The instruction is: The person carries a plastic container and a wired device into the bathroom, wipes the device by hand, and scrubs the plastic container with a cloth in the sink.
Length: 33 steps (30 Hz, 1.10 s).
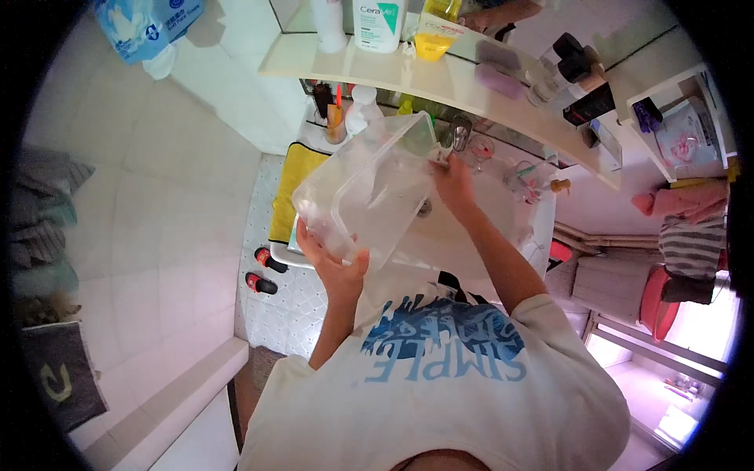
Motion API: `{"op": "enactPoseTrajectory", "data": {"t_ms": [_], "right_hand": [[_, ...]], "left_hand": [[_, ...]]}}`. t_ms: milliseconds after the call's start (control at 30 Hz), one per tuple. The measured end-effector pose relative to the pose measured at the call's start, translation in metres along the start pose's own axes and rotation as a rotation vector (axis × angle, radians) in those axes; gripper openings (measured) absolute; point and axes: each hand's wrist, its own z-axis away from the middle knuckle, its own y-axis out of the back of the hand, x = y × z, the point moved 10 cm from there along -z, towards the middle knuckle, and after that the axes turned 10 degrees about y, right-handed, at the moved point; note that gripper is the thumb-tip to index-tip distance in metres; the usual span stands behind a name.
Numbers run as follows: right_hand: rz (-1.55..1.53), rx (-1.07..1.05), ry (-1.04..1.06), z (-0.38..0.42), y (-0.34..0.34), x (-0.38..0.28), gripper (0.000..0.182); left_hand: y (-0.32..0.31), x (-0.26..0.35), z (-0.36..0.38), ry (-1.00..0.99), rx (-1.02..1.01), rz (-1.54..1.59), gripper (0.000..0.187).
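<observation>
A clear plastic bin (pixel 377 196), tilted on its side, is held up over the white washbasin (pixel 471 235). My left hand (pixel 334 267) grips its lower left corner, fingers underneath and thumb along the near side. At the bin's right edge, my right hand (pixel 453 184) is closed, its fingertips close to the metal faucet (pixel 461 132). Something small and whitish shows at those fingertips, but I cannot make out what it is. Part of the basin is seen only blurrily through the bin.
Above the basin runs a shelf (pixel 314 64) with a CeraVe bottle (pixel 379 25), a yellow tube (pixel 437 31) and other toiletries. A cup with brushes (pixel 335 125) stands behind the bin. A yellow towel (pixel 294 192) hangs at left; slippers (pixel 265 271) lie on the floor.
</observation>
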Motion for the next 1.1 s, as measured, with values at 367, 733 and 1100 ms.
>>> {"op": "enactPoseTrajectory", "data": {"t_ms": [367, 733, 1100], "right_hand": [[-1.466, -0.031, -0.409, 0.002, -0.021, 0.009, 0.019], [-0.692, -0.072, -0.005, -0.007, 0.000, -0.002, 0.012], [-0.208, 0.271, 0.129, -0.001, 0.052, -0.032, 0.011]], "left_hand": [[0.013, 0.010, -0.007, -0.008, 0.132, 0.029, 0.077], [0.006, 0.018, -0.003, -0.073, 0.061, -0.028, 0.090], [0.005, 0.007, 0.008, -0.020, 0.118, 0.086, 0.094]]}}
